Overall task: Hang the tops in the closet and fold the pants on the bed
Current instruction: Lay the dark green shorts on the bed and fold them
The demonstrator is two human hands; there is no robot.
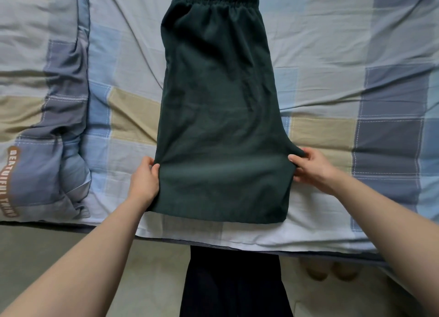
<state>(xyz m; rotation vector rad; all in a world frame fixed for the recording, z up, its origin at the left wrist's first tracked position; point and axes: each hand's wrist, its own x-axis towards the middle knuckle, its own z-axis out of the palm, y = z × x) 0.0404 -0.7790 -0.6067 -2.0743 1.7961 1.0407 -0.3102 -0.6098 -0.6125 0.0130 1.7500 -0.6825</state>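
While seemingly flat, bed-borne pants [221, 117].

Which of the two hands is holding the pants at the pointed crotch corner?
The right hand: it pinches the pants where the edge juts out. The left hand holds the straight edge.

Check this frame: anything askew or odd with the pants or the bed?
Nothing stands out. The dark green pants lie flat and fairly straight on the plaid bed sheet, waistband at the far end; left hand and right hand pinch their side edges.

Rumpled quilt [35, 131] with brown lettering at left, slippers [332, 271] on the floor [154, 281]
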